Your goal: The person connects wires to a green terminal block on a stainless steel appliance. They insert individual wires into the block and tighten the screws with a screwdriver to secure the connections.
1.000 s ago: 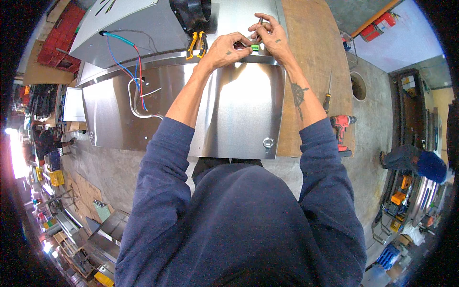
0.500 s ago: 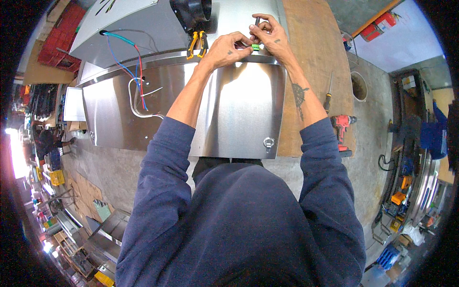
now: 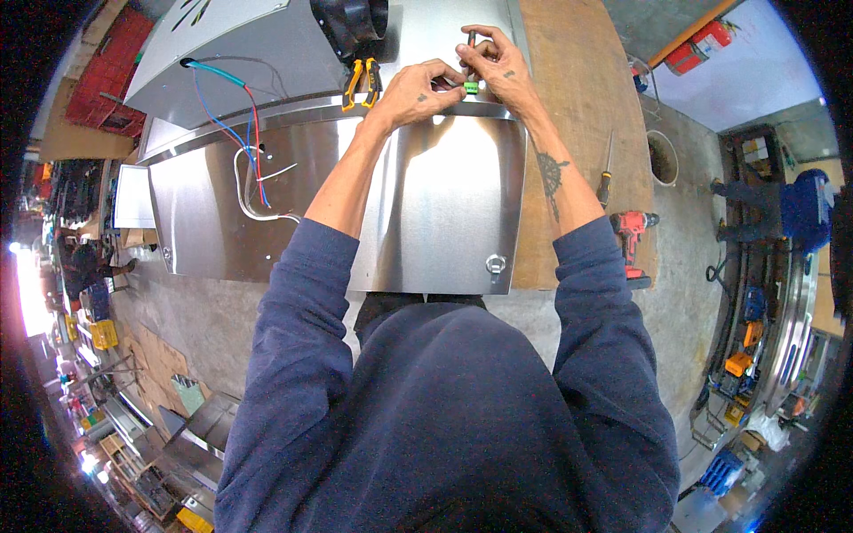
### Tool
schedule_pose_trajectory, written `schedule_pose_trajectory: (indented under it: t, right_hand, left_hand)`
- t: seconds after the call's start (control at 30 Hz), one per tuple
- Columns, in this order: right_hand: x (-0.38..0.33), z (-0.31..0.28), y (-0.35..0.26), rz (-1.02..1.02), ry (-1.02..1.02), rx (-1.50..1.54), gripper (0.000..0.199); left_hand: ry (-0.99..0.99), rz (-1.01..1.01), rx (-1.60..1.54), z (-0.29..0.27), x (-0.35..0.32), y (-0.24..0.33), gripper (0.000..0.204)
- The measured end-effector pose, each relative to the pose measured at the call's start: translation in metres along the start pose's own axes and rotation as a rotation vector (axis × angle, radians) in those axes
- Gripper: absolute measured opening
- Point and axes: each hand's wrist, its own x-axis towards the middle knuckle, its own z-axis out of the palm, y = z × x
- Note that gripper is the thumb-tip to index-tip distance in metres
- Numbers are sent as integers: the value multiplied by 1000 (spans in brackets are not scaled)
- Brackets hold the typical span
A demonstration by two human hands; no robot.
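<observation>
Above the far edge of a shiny steel panel [image 3: 458, 195], my left hand [image 3: 419, 92] pinches a small green terminal block [image 3: 471, 88] by its side. My right hand [image 3: 499, 69] is closed on a slim dark screwdriver [image 3: 471, 39], held upright over the block, with a finger curled over its top. The fingers hide the screwdriver's tip, so contact with the block cannot be seen. Yellow-and-black pliers [image 3: 362, 84] lie just left of my left hand.
A grey metal box [image 3: 240, 80] with red and blue wires [image 3: 255, 133] stands at the far left. On the wooden tabletop [image 3: 577, 107] to the right are a long screwdriver [image 3: 606, 173] and a red drill [image 3: 631, 235]. Beyond stand a bucket [image 3: 663, 158] and another person [image 3: 782, 209].
The dark screwdriver and the fingers around it have shifted slightly. My left hand keeps the green terminal block. At the far right, the other person's legs show more clearly.
</observation>
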Motion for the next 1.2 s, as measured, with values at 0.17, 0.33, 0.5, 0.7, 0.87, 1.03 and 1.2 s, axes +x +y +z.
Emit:
schedule_pose_trajectory:
  t: [0.17,0.33,0.5,0.7,0.87,1.03,1.2]
  right_hand:
    - [-3,1,-4,31,-14,46,44]
    - [-1,-2,-4,47,-49,87,41]
    - [-1,-4,-2,72,-75,98,38]
    - [-3,-1,-2,20,-48,91,41]
    - [-1,1,-5,5,5,-56,41]
    - [-1,-1,-4,48,-42,29,41]
    - [-2,-2,-5,35,-72,93,38]
  left_hand:
    - [-2,-7,11,0,0,-2,42]
    - [-2,12,-57,3,1,-6,37]
    - [21,36,-17,3,0,-4,34]
    - [21,34,-28,3,1,-5,34]
    - [21,43,-12,3,1,-4,32]
    - [3,43,-30,3,0,-2,32]
    - [-7,85,0,1,1,-4,34]
